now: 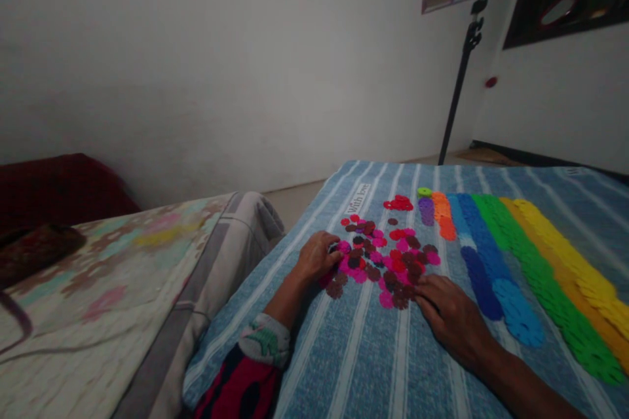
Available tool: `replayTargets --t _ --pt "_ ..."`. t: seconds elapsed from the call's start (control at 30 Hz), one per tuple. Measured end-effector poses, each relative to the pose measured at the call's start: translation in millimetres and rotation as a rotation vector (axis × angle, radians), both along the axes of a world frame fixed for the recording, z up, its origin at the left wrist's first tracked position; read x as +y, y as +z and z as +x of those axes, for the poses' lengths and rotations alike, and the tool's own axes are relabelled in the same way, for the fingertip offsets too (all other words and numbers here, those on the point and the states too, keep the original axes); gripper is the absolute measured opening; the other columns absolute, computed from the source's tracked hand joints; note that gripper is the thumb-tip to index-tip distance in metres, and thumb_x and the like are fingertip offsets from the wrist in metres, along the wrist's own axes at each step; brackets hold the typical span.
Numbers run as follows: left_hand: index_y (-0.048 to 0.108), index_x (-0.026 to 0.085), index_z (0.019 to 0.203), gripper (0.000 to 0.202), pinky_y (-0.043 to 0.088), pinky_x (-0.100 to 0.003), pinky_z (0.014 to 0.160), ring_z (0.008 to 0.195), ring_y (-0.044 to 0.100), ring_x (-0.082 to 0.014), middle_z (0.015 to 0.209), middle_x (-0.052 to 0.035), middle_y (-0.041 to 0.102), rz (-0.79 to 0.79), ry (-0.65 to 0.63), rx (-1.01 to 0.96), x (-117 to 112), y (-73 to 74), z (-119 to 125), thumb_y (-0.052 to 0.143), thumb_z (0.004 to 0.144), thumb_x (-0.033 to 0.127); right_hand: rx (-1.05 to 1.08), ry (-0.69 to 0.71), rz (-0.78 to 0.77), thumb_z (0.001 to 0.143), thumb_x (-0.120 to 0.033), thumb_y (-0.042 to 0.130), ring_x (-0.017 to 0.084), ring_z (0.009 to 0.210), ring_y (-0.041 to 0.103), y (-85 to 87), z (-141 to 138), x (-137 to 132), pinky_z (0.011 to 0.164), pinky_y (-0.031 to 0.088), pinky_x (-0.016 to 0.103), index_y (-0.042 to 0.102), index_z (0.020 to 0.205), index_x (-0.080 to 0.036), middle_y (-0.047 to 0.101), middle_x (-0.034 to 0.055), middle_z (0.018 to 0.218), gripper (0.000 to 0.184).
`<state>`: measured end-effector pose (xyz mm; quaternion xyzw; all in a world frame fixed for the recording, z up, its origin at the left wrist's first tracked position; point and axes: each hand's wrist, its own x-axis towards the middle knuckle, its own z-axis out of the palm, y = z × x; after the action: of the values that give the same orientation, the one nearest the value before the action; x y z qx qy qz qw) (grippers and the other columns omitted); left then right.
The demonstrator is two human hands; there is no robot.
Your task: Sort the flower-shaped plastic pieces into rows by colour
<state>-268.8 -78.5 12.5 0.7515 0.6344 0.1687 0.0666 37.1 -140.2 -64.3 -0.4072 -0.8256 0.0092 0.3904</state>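
A loose pile of small notched discs [376,255] in pink, red, brown and dark tones lies on a blue striped cloth [324,347]. At the pile's left edge, my left hand [317,256] has its thumb and forefinger curled around a pink disc [343,247]. My right hand [449,311] rests at the right edge, fingers drawn together beside brown discs [403,293]. Whatever its fingertips may pinch is hidden. A small group of red discs [399,203] sits behind the pile.
Sorted rows run along the right: orange discs [444,215], blue discs [479,236], green discs [545,291] and yellow discs [565,249]. A second surface with a floral cover [142,255] stands to the left. Behind is a black stand [457,91] holding a light bar.
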Motion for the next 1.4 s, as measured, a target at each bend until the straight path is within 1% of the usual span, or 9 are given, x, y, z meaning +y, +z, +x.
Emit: replayTargets --t 0.1,0.2,0.33,0.53,0.6,0.77,0.9,1.17,1.4 --pt "0.073 0.020 0.104 0.028 0.045 -0.031 0.086 0.099 0.060 -0.0229 0.101 -0.0082 0.067 0.003 -0.030 0.062 5.1 -5.2 5.2 0.064 0.080 0.032 -0.018 0.002 0.015 0.095 -0.017 0.046 0.024 0.096 0.065 0.9 1.1 -0.6 0.081 0.053 0.039 0.068 0.094 -0.019 0.069 0.0102 0.101 0.022" --pt "0.074 0.019 0.095 0.022 0.045 -0.030 0.086 0.097 0.061 -0.0216 0.096 -0.0080 0.068 -0.019 -0.002 0.074 10.0 -9.2 4.5 0.058 0.085 0.029 -0.021 0.003 0.031 0.095 -0.017 0.046 0.024 0.096 0.065 0.9 2.0 -0.8 0.080 0.054 0.038 0.068 0.094 -0.019 0.069 0.0106 0.102 0.023" --pt "0.074 0.019 0.097 0.023 0.045 -0.029 0.086 0.097 0.062 -0.0207 0.098 -0.0078 0.069 -0.011 0.034 0.076 12.4 -11.4 1.5 0.056 0.088 0.028 -0.005 0.011 0.026 0.095 -0.018 0.047 0.024 0.096 0.065 -1.0 2.8 -0.6 0.081 0.054 0.038 0.069 0.096 -0.019 0.069 0.0102 0.101 0.022" --pt "0.075 0.020 0.098 0.023 0.046 -0.031 0.089 0.104 0.061 -0.0229 0.102 -0.0090 0.068 0.053 0.198 0.145 12.1 -15.4 0.6 0.054 0.088 0.024 -0.013 0.008 0.002 0.095 -0.019 0.047 0.024 0.097 0.065 -0.7 3.5 -1.0 0.083 0.054 0.038 0.069 0.095 -0.020 0.070 0.0098 0.102 0.022" --pt "0.074 0.020 0.100 0.024 0.046 -0.031 0.091 0.105 0.060 -0.0228 0.104 -0.0091 0.068 0.070 0.214 0.132 11.9 -16.6 0.7 0.055 0.088 0.024 -0.011 0.013 0.001 0.094 -0.019 0.047 0.023 0.097 0.065 0.0 3.3 -1.3 0.083 0.054 0.038 0.069 0.096 -0.020 0.069 0.0096 0.102 0.022" --pt "0.075 0.021 0.099 0.024 0.046 -0.032 0.094 0.105 0.058 -0.0216 0.106 -0.0078 0.066 0.102 0.126 0.083 10.6 -15.9 4.4 0.053 0.090 0.029 -0.004 0.016 0.012 0.095 -0.019 0.047 0.023 0.096 0.065 1.4 2.8 -1.5 0.083 0.054 0.038 0.069 0.095 -0.020 0.069 0.0098 0.102 0.022" --pt "0.076 0.022 0.095 0.027 0.045 -0.037 0.095 0.109 0.055 -0.0253 0.113 -0.0097 0.064 0.069 0.080 0.122 9.0 -12.2 8.7 0.054 0.090 0.036 -0.015 0.015 0.009 0.094 -0.018 0.047 0.023 0.096 0.065 1.4 3.2 -1.9 0.083 0.054 0.039 0.069 0.096 -0.019 0.069 0.0102 0.102 0.022" --pt "0.076 0.022 0.098 0.026 0.044 -0.039 0.099 0.110 0.055 -0.0266 0.117 -0.0105 0.061 0.011 0.022 0.129 5.4 -5.4 10.7 0.054 0.090 0.033 -0.025 0.012 0.002 0.095 -0.020 0.048 0.024 0.099 0.065 0.4 3.9 -2.3 0.085 0.053 0.039 0.069 0.097 -0.020 0.069 0.0100 0.103 0.021" --pt "0.072 0.017 0.086 0.016 0.044 -0.040 0.101 0.112 0.056 -0.0258 0.120 -0.0114 0.061 0.039 -0.003 0.022 8.2 -12.6 6.8 0.060 0.085 0.027 -0.030 0.015 -0.002 0.095 -0.019 0.047 0.024 0.098 0.064 0.2 3.9 -1.9 0.084 0.053 0.040 0.068 0.099 -0.018 0.069 0.0108 0.104 0.022"
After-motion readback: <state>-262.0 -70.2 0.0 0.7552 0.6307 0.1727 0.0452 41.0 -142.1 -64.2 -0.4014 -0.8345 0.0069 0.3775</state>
